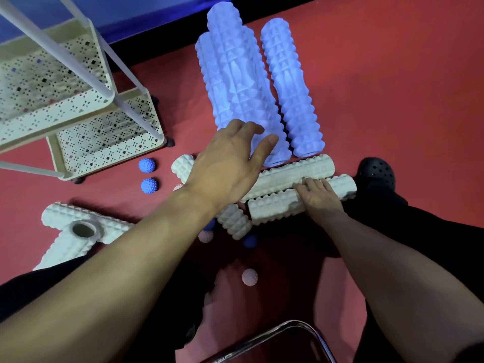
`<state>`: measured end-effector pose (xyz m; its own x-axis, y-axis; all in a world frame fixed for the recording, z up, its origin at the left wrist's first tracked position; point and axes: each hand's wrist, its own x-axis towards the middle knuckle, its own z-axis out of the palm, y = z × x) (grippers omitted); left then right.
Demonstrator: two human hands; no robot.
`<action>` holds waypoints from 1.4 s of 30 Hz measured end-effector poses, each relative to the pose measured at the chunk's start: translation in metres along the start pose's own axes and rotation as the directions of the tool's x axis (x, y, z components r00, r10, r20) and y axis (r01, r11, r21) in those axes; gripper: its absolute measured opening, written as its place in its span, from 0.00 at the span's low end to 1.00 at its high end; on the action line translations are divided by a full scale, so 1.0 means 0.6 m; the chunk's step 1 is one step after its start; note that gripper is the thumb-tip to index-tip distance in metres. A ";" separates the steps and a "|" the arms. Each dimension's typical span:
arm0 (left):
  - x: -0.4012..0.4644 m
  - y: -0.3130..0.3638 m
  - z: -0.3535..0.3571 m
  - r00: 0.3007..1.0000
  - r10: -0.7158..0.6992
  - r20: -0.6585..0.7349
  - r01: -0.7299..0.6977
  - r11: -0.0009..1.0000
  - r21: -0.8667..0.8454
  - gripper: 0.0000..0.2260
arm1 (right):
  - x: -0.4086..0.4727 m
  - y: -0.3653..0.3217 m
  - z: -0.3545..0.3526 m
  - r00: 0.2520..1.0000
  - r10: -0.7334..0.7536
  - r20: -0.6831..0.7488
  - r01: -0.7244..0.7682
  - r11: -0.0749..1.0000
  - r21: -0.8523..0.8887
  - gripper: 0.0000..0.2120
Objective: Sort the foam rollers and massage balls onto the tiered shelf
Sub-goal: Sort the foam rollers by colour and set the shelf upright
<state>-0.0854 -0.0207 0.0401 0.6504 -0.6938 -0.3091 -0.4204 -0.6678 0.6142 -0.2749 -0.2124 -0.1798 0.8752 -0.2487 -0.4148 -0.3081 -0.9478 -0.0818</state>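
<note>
You view the scene in dim, cool-tinted indoor light. Light falls from above and ahead, so the forearms cast broad dark shadows over the red floor point(392, 74) toward the lower edge. Expect soft focus throughout; the blue foam rollers point(235, 82) appear slightly overexposed. Wide-angle distortion bends the shelf point(78, 142) posts at the left edge. The lower corners fall nearly black.

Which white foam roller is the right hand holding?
The nearer of two parallel white ridged foam rollers beside the black shoe; the right hand grips it.
</note>
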 end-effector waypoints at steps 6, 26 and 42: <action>-0.001 0.004 -0.004 1.000 -0.018 0.006 0.018 1.000 -0.003 0.23 | 0.000 -0.008 0.020 0.986 0.143 -0.087 -0.138 0.988 0.067 0.20; -0.039 -0.018 -0.064 0.993 -0.095 -0.063 0.091 0.994 -0.065 0.22 | -0.011 -0.257 0.019 0.957 0.288 0.042 -0.238 0.691 0.683 0.23; -0.081 -0.118 -0.139 0.976 -0.164 -0.145 0.173 0.984 0.048 0.25 | 0.121 -0.380 0.016 0.937 0.198 0.288 -0.341 0.690 0.638 0.33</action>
<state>-0.0347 0.0829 0.0723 0.7953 -0.5282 -0.2974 -0.3318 -0.7899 0.5157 -0.1448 -0.0125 -0.2002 0.6520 -0.3629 -0.6657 -0.7494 -0.4421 -0.4930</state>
